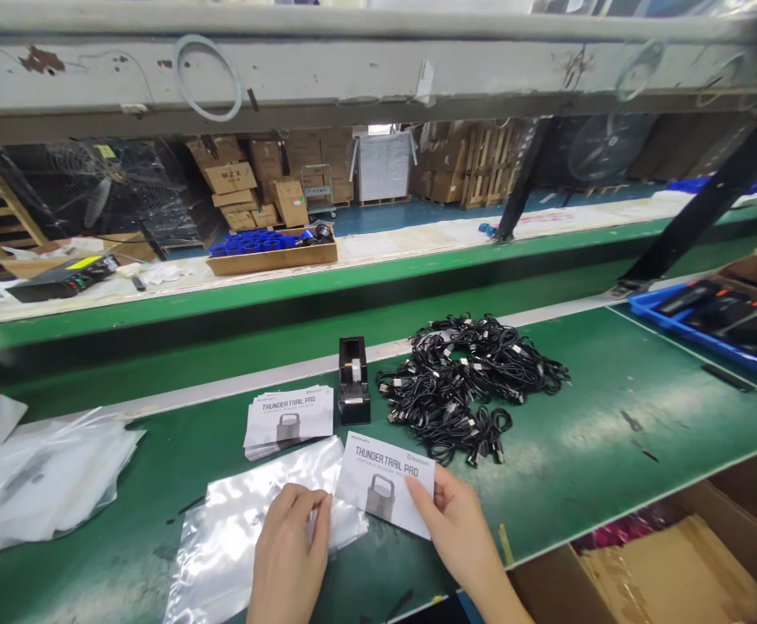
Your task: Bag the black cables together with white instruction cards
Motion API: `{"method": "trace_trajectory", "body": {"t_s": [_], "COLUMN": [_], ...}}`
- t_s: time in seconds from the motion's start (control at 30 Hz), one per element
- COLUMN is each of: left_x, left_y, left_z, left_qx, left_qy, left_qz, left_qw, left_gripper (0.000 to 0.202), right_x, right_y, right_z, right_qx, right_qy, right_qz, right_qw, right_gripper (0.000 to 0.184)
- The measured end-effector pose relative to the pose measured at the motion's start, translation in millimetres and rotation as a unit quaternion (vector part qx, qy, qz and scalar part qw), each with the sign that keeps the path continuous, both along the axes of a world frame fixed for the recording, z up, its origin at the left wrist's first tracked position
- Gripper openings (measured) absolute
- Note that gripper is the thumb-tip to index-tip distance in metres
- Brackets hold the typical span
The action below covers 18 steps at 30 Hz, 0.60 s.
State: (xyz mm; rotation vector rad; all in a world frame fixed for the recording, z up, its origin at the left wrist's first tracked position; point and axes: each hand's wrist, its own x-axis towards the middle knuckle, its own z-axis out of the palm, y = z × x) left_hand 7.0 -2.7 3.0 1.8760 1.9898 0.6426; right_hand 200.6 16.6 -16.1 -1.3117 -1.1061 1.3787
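My right hand (460, 524) holds a printed leaflet (378, 485) marked "THUNDER TRAIL PRO", its thumb on the front and the fingers behind. The leaflet is slightly tilted above the bench, beside the open end of a stack of clear plastic bags (223, 529). Over these bags, my left hand (291, 550) is closed, thumb and fingers pinched at the top bag's edge close to the leaflet's left side. Behind the bags lies a pile of matching leaflets (289, 420). A black tape dispenser (354, 386) stands right of that pile.
A heap of black USB cables (469, 377) lies at centre right. More plastic bags (41, 485) are at the left. A blue tray (709, 325) holds dark items on the right. Below the bench edge sits an open carton (683, 563). A raised ledge (391, 282) runs behind.
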Motion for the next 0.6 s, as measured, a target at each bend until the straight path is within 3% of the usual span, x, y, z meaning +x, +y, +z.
{"method": "trace_trajectory", "body": {"t_s": [0.2,0.37,0.47,0.6], "left_x": [5,13,15,13], "left_y": [-7,-12,-16,-23], "left_z": [-6.8,-10.0,-6.4,4.3], "left_qx": [0.041,0.080,0.068,0.051], "left_qy": [-0.027,-0.068,-0.092,-0.107], "left_qz": [0.002,-0.029,-0.044,-0.032], "left_qw": [0.999,0.994,0.992,0.992], "left_gripper": [0.017,0.015,0.015,0.013], "right_x": [6,2,-2,5], "right_y": [-7,4,5,0], "right_z": [3.1,13.9,22.1,31.0], "right_qx": [-0.027,-0.065,-0.049,-0.060], "right_qy": [-0.039,-0.067,-0.054,-0.023], "right_qz": [0.081,0.153,0.180,0.292], "right_qw": [0.996,0.984,0.981,0.954], "right_gripper": [0.035,0.032,0.031,0.025]}}
